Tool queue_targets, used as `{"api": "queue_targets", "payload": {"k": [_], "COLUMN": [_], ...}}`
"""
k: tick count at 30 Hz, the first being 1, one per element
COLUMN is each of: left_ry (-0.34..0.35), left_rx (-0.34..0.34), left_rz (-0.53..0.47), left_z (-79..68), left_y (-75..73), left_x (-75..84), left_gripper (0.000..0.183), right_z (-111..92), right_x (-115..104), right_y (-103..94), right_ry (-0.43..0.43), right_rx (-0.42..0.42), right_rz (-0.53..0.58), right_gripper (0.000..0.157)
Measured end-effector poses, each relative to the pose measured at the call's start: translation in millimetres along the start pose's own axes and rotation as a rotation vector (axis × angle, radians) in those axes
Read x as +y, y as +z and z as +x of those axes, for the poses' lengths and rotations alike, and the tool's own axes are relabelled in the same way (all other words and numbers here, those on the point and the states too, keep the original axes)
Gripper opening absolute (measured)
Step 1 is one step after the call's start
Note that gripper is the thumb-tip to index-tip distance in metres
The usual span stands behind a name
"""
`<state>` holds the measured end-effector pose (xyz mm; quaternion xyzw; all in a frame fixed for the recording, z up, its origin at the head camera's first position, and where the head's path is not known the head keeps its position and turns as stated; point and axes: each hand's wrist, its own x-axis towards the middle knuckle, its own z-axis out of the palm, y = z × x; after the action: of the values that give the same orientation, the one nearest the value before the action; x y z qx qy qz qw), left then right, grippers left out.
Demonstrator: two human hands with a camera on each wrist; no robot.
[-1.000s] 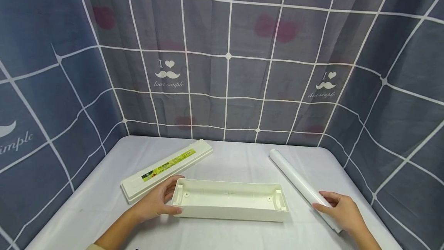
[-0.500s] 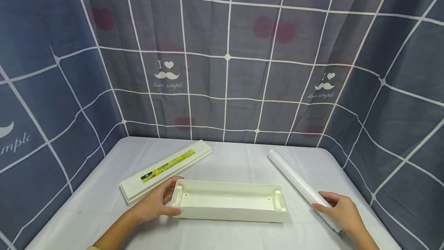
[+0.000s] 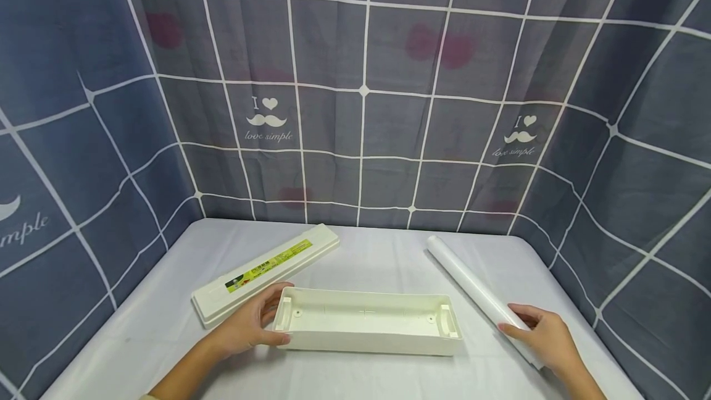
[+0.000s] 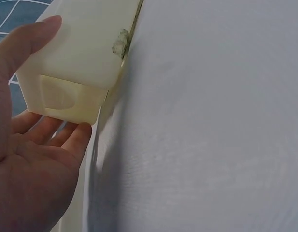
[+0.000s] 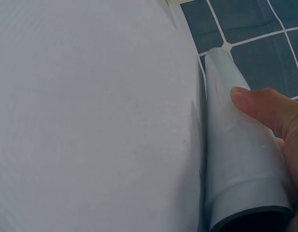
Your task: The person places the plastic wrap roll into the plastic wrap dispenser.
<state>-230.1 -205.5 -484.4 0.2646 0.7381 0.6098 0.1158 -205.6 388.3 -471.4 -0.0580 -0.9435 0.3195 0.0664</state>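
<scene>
"Head view shows your right hand (image 3: 547,338) and your left hand (image 3: 244,326), two in number, well apart from each other. What does each one hold?"

"Your right hand grips one white roll (image 3: 472,283) near its closer end; in the right wrist view, your thumb (image 5: 243,100) lies on top of it, and this end has one dark, round opening (image 5: 257,221). Your left hand grips one cream box (image 3: 369,341) by its left end."

"Where do you have these two things?"

"Both are on the white table (image 3: 383,264). The box stands before you, its mouth upward, with two holders (image 3: 446,320) inside, one at each end. The roll lies to the right of it, apart, and slants away from you."

"What is farther?"

"One cream lid (image 3: 273,278), lying slanted behind your left hand, with one yellow-green label (image 3: 269,265). Whether the hand touches it, I cannot tell. Farthest hangs a dark curtain (image 3: 333,42) with white lines; on its back part I count two whole moustache prints (image 3: 266,120)."
</scene>
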Motion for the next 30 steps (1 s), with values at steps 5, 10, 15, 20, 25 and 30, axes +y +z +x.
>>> {"api": "queue_targets", "payload": {"k": [5,10,15,20,25,30], "left_ry": [0.003,-0.002,-0.007,-0.006,-0.002,-0.014], "left_rx": [0.013,0.02,0.02,0.022,0.016,0.006], "left_rz": [0.008,0.013,0.016,0.02,0.016,0.012], "left_z": [0.0,0.2,0.2,0.4,0.6,1.0], "left_y": [0.0,-0.1,-0.1,-0.1,-0.5,-0.5], "left_x": [0.2,0.8,0.8,0.3,0.3,0.7], "left_gripper": [0.098,0.098,0.099,0.099,0.1,0.099], "right_z": [0.1,0.2,0.7,-0.5,-0.4,0.2], "right_x": [-2.0,-5.7,-10.1,-15.4,-19.4,-23.9], "right_y": [1.6,2.6,1.7,-1.6,-4.3,-8.8], "right_ry": [0.002,-0.002,-0.007,-0.062,-0.11,-0.118], "right_rx": [-0.003,0.005,0.013,0.038,0.049,0.04], "right_rz": [0.011,0.03,0.05,0.056,0.08,0.11], "right_gripper": [0.074,0.073,0.071,0.066,0.061,0.06]}}
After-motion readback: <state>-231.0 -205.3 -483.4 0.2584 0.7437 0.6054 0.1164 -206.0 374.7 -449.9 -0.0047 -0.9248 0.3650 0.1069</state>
